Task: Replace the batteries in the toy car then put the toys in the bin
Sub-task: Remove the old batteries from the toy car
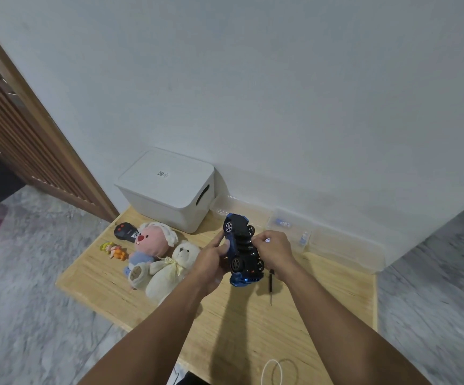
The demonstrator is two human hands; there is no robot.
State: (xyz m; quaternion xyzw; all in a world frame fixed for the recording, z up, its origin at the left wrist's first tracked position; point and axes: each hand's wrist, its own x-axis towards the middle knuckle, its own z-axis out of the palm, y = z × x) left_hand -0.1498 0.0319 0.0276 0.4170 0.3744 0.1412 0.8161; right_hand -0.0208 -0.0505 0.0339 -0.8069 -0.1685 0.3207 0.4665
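Both hands on the car (242,247), held above the table (322,315) with its underside turned up. Left hand (211,258) grips its left flank, fingers curled round; right hand (274,250) pinches the right side near the middle. Bin (167,190) sits behind, lid on.

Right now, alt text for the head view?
Both hands, left hand and right hand, hold a blue toy car underside-up over a wooden table; plush toys, a closed white bin and a screwdriver lie nearby.
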